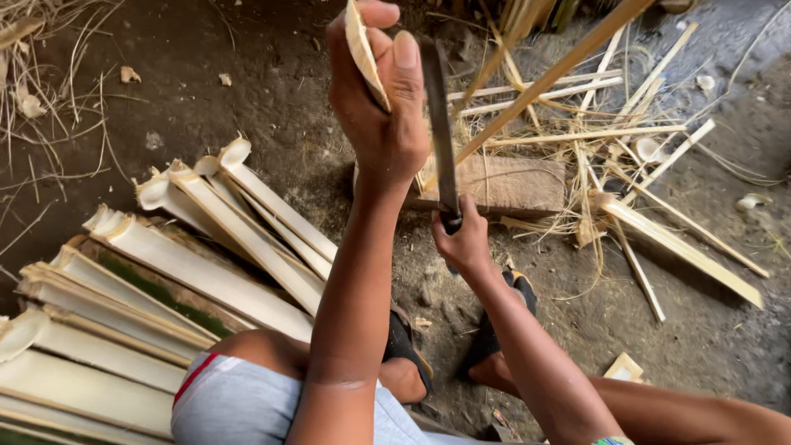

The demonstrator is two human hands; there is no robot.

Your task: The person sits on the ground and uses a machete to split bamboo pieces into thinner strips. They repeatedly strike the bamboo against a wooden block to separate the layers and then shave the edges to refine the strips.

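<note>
Pale bamboo strip (362,53) — thin, curved, upright.

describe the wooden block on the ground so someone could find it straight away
Start from the dark dirt floor and find the left hand gripping a bamboo piece. Right behind that hand lies the block. It alone is squat, rectangular and brownish, among thin pale splinters.

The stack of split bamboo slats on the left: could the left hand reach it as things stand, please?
Probably not yet: the left hand is gripping a bamboo piece upright. The split bamboo slats lie uncovered beside the left knee, though.
</note>
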